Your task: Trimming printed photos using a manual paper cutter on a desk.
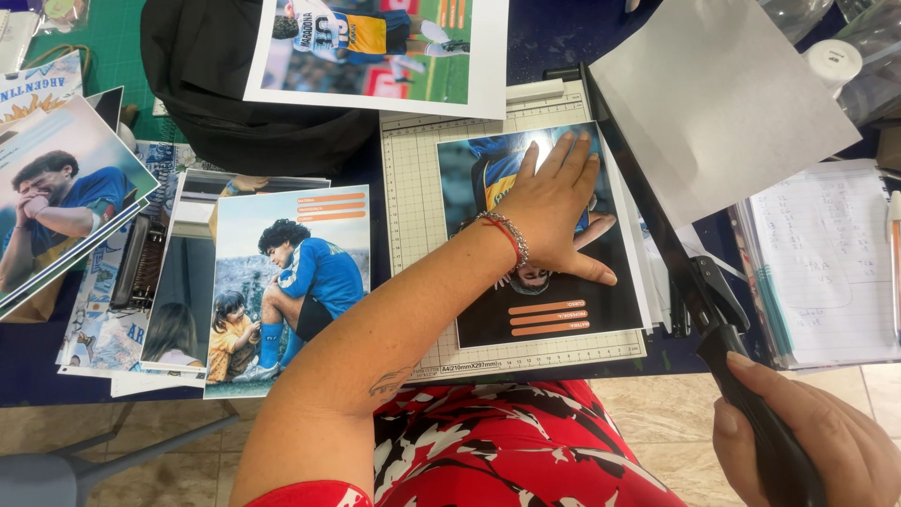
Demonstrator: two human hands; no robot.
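Note:
My left hand (554,211) lies flat, fingers spread, on a glossy photo print (554,310) that sits on the gridded bed of a paper cutter (413,202). The print's right edge lies along the cutter's blade line. My right hand (807,441) grips the black handle (751,404) of the cutter's blade arm, which is raised and runs diagonally up to the hinge at the top. A beaded bracelet is on my left wrist.
Several other photo prints (291,282) are stacked on the dark table to the left, another (375,47) at the top over a black bag (216,84). A white sheet (713,94) and a lined notebook (826,263) lie right of the blade. A white cap (833,61) sits top right.

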